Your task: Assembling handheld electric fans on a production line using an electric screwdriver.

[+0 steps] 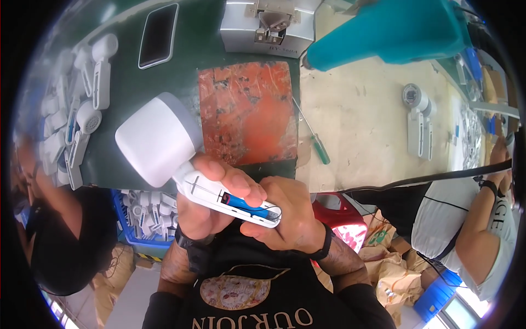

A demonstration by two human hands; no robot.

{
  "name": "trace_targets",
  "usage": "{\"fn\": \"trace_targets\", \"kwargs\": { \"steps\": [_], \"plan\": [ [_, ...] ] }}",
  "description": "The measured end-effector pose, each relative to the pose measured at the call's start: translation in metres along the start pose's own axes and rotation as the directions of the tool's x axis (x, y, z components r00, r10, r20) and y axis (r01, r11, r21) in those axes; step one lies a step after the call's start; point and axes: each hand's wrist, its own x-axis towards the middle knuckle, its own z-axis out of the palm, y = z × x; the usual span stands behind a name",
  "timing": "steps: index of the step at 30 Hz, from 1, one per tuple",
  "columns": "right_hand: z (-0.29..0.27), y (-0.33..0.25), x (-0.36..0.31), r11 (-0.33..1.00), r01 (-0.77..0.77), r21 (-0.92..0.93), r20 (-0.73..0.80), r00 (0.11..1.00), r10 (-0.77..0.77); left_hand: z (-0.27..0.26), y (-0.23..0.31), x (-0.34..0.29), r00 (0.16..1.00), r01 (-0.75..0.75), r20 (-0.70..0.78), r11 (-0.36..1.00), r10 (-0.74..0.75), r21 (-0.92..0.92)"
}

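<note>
A white handheld device (159, 140) with a big drum-shaped head is tilted in front of me, its head up to the left and its handle down to the right. The handle's casing is open and bares a blue cylindrical battery (241, 205) with thin wires at the lower end. My left hand (200, 216) wraps the handle from beneath near the head, fingers bent over its upper edge. Around the handle's lower end closes my right hand (296, 214), with its thumb beneath the casing. Part of the handle is hidden behind the fingers.
A worn orange-red mat (246, 109) lies ahead, with a green-handled screwdriver (319, 148) beside it. Further off are a phone (158, 35), a silver metal box (266, 30) and a teal power tool (383, 33). Similar white devices (87, 118) crowd the left; people sit at both sides.
</note>
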Motion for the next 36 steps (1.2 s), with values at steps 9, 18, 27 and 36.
{"fn": "trace_targets", "kwargs": {
  "steps": [9, 18, 27, 36],
  "plan": [
    [0.001, 0.000, 0.002, 0.986, 0.156, -0.062, -0.066, 0.985, -0.160, -0.001, 0.014, 0.005, 0.983, -0.016, 0.183, 0.999, 0.008, 0.044],
    [0.002, 0.000, 0.002, 0.987, 0.147, -0.063, -0.014, 0.989, -0.148, -0.008, 0.010, 0.005, 0.952, -0.030, 0.306, 0.999, 0.019, 0.031],
    [-0.015, 0.006, -0.007, 0.998, 0.029, 0.062, -0.267, 0.964, -0.012, 0.007, 0.042, 0.012, 0.934, 0.144, -0.356, 0.880, 0.030, 0.452],
    [-0.040, 0.003, 0.094, 0.980, -0.045, 0.196, -0.353, 0.929, 0.114, 0.026, 0.069, 0.046, 0.994, 0.019, 0.014, -0.316, 0.104, 0.949]
  ]
}}
